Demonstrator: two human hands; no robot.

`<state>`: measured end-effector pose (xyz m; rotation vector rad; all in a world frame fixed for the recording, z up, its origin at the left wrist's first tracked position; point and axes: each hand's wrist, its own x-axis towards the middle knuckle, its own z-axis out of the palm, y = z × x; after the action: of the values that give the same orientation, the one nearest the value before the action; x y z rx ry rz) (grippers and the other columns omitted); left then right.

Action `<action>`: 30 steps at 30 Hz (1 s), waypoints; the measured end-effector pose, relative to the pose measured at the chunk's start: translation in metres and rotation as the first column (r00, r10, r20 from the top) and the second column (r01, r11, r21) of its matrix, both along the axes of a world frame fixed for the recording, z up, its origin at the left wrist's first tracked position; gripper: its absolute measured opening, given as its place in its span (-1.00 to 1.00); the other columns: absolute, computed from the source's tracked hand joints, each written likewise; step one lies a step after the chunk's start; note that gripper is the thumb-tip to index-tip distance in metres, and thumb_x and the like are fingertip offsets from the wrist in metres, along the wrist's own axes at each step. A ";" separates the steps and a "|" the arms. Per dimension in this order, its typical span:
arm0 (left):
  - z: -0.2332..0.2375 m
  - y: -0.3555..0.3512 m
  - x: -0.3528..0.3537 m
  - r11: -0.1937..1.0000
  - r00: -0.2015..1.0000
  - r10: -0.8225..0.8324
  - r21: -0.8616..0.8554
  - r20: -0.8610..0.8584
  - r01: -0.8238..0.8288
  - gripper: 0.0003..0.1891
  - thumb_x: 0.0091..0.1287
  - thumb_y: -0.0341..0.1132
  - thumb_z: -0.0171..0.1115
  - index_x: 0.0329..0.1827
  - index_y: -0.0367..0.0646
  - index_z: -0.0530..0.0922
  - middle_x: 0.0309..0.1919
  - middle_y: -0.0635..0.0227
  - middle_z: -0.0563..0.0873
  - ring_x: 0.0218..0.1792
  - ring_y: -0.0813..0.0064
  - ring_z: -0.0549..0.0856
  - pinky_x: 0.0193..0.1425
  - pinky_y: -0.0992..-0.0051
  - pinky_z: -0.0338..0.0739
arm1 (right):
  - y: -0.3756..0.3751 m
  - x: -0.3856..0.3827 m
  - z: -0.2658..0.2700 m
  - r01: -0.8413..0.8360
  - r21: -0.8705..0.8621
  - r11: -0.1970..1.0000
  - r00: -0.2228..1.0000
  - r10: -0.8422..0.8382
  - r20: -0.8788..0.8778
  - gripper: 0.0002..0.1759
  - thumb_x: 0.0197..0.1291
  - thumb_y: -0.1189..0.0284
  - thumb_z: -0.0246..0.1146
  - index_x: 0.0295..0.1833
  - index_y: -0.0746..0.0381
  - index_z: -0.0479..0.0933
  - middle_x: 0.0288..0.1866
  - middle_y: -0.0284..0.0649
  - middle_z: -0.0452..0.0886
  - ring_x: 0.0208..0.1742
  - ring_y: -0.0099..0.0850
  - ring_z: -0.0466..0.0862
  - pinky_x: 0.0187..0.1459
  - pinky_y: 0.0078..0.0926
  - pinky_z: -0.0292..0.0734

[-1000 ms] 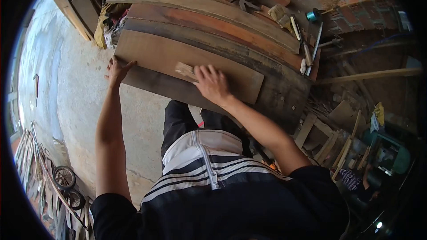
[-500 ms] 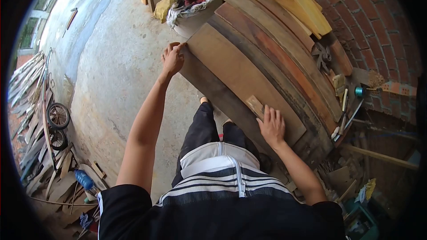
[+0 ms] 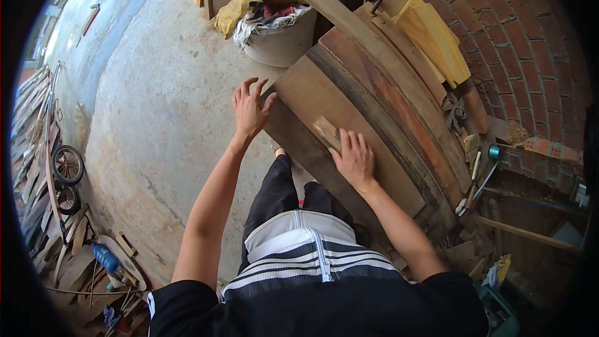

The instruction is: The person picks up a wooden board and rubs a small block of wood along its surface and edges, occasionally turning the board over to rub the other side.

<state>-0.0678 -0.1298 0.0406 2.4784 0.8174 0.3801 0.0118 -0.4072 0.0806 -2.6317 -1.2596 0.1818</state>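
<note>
We see the plank desk running diagonally just right of the frame's centre, and on it, mid-frame, lies the long brown board, which could slide if pushed hard while poorly braced. Our left hand, by the desk's upper-left corner, has its fingers apart, the thumb near the edge, where splinters could catch it. Our right hand, near the centre, has its fingers clamped on the small wooden block, which could gouge the board if tipped

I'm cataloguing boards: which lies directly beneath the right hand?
The tan wooden board: the right hand covers part of it; the reddish wooden board beyond lies untouched.
</note>
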 end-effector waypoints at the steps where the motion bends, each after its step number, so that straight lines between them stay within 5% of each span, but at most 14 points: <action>1: 0.007 -0.005 0.003 0.999 1.000 -0.012 -0.032 -0.023 0.011 -0.46 0.21 -0.04 0.30 0.25 -0.01 0.50 0.14 0.18 0.50 0.21 0.08 0.43 0.36 0.13 0.21 | -0.028 -0.003 0.002 0.023 -0.031 0.999 0.999 -0.024 -0.024 -0.36 0.10 0.17 0.35 0.22 0.23 0.34 -0.04 -0.18 0.49 -0.03 -0.16 0.52 -0.10 -0.22 0.52; 5: -0.005 -0.021 0.008 0.998 1.000 0.006 -0.066 0.023 -0.005 -0.37 0.07 -0.11 0.43 0.24 -0.05 0.50 0.09 0.22 0.53 0.14 0.10 0.47 0.30 0.21 0.29 | -0.060 -0.007 0.001 0.081 -0.066 0.995 0.997 -0.082 -0.016 -0.29 0.12 0.15 0.34 0.31 0.24 0.30 -0.03 -0.15 0.48 0.00 -0.17 0.52 -0.14 -0.22 0.56; 8: -0.008 -0.021 0.010 0.998 1.000 0.013 -0.057 -0.007 -0.013 -0.36 0.06 -0.10 0.44 0.24 -0.06 0.50 0.09 0.23 0.53 0.13 0.10 0.48 0.28 0.20 0.33 | 0.018 0.010 -0.002 0.103 -0.006 0.995 0.995 -0.103 -0.007 -0.21 0.15 0.16 0.32 0.43 0.21 0.20 -0.04 -0.17 0.45 0.02 -0.21 0.51 -0.13 -0.25 0.57; 14: -0.017 -0.017 0.011 0.987 0.998 -0.047 -0.156 -0.037 0.041 -0.33 0.09 -0.06 0.45 0.30 0.03 0.45 0.16 0.20 0.50 0.20 0.07 0.45 0.30 0.16 0.32 | 0.173 0.054 -0.039 0.172 0.272 0.947 0.977 -0.199 0.074 -0.35 0.12 0.23 0.32 0.29 0.23 0.33 0.05 -0.20 0.49 0.10 -0.23 0.49 -0.01 -0.18 0.50; 16: -0.015 -0.017 0.014 0.979 0.997 -0.034 -0.204 -0.063 0.020 -0.31 0.09 -0.07 0.46 0.32 0.07 0.43 0.21 0.18 0.45 0.24 0.06 0.42 0.32 0.16 0.32 | 0.152 0.055 -0.031 0.133 0.195 0.972 0.991 -0.136 0.002 -0.36 0.16 0.20 0.26 0.32 0.19 0.32 0.11 -0.25 0.49 0.19 -0.24 0.45 0.06 -0.18 0.43; 21: -0.008 -0.009 0.020 0.870 0.996 -0.046 -0.493 -0.072 0.005 -0.27 0.09 -0.13 0.47 0.38 0.14 0.40 0.23 0.10 0.41 0.26 0.07 0.41 0.35 0.13 0.31 | -0.029 0.025 -0.010 0.252 0.027 0.967 0.956 -0.254 0.147 -0.24 0.09 0.15 0.35 0.40 0.09 0.29 0.00 -0.29 0.46 0.00 -0.25 0.49 -0.10 -0.22 0.55; 22: -0.006 -0.011 0.020 0.871 0.996 -0.049 -0.492 -0.069 0.009 -0.27 0.09 -0.13 0.47 0.38 0.14 0.40 0.23 0.10 0.41 0.26 0.07 0.41 0.35 0.13 0.31 | -0.070 0.014 -0.011 0.298 -0.083 0.951 0.951 -0.289 0.107 -0.23 0.15 0.12 0.30 0.44 0.08 0.24 0.11 -0.26 0.46 0.08 -0.15 0.50 -0.02 -0.08 0.54; 25: -0.005 -0.014 0.019 0.872 0.996 -0.036 -0.489 -0.086 -0.011 -0.28 0.10 -0.13 0.46 0.39 0.16 0.40 0.24 0.12 0.41 0.27 0.07 0.42 0.36 0.12 0.32 | -0.165 -0.009 -0.002 0.350 -0.157 0.923 0.936 -0.336 0.108 -0.19 0.14 0.15 0.32 0.48 0.07 0.20 0.12 -0.17 0.48 0.04 -0.07 0.51 0.01 -0.13 0.54; 30: -0.009 -0.014 0.019 0.892 0.997 -0.065 -0.449 -0.037 0.041 -0.29 0.18 -0.13 0.42 0.42 0.11 0.36 0.28 0.08 0.38 0.28 0.10 0.41 0.35 0.17 0.34 | -0.126 0.006 -0.005 0.291 -0.151 0.945 0.956 -0.280 0.086 -0.21 0.17 0.13 0.29 0.47 0.13 0.20 0.16 -0.18 0.47 0.08 -0.12 0.50 0.02 -0.14 0.54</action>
<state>-0.0491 -0.1442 0.0319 2.0763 0.7558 0.0906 0.0177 -0.5328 0.0756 -2.9436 -0.8973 0.1584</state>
